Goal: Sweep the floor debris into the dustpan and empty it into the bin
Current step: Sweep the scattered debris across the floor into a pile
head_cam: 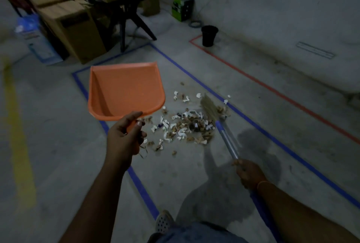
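Denim at my waist and one perforated shoe [163, 221] sit nearest the lens, below both forearms.

Landmark: debris pile [187, 124] on the concrete floor [58, 145], inside the blue tape outline [253, 124].

Left hand [124, 135]: fingers curled round the handle of the orange dustpan [124, 90], thumb laid along the top. Pan is lifted off the floor, just left of the pile, open side up, empty as far as I can see.

Right hand [247, 172]: wrapped round the metal shaft of the broom [224, 127], near side of the pile. Bristles rest on the pile's right edge, touching the scraps.

Bin [209, 35]: black, well beyond the pile, toward the wall, at a corner of the red tape line [272, 88]. Cardboard boxes [74, 28] and a dark stool [124, 9] far left of the pile.

Handling, judged: debris looks like torn paper and dry brownish bits. Light, loose, likely to scatter or flutter under a hard stroke, so short soft strokes seem right. Pan looks like thin rigid plastic, light; holding it at the handle is correct, but its lip must go flat on the floor at the pile's left edge. Carry it level to the bin.

Status: sweeping not yet into the pan.
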Demonstrator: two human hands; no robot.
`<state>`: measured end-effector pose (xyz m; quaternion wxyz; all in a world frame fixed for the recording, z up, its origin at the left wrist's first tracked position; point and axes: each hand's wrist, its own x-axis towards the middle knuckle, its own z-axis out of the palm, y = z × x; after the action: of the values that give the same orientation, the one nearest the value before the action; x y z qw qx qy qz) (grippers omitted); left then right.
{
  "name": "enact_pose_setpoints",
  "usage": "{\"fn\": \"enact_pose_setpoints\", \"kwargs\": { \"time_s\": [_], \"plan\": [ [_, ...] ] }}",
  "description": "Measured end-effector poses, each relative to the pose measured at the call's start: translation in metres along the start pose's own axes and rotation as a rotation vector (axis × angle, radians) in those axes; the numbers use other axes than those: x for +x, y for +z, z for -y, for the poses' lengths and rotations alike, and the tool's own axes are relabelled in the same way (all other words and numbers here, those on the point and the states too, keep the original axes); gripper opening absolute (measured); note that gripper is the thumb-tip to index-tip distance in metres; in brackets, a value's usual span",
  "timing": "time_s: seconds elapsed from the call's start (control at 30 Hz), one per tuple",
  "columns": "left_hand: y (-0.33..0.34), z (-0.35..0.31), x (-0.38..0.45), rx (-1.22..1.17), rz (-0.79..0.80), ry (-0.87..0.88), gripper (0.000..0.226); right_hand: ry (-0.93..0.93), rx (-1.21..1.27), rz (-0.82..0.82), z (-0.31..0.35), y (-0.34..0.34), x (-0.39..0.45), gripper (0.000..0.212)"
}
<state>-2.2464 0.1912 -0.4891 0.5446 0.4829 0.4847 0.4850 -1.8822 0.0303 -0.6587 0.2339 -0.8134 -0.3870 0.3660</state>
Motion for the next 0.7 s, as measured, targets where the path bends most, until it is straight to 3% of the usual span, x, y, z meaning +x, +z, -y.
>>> {"fn": "enact_pose_setpoints", "kwargs": {
  "time_s": [0.2,0.33,0.7],
  "plan": [
    [-0.025,0.003,-0.021,0.006,-0.127,0.045,0.030,-0.056,-0.025,0.033,0.011,0.007,0.001,0.023],
    [-0.043,0.011,-0.025,-0.001,-0.176,0.054,0.030,-0.094,-0.076,0.148,0.027,0.036,0.007,0.026],
    [-0.142,0.039,0.013,0.080,-0.182,0.029,0.029,-0.229,-0.299,0.461,0.088,0.229,0.019,0.025]
  ]
}}
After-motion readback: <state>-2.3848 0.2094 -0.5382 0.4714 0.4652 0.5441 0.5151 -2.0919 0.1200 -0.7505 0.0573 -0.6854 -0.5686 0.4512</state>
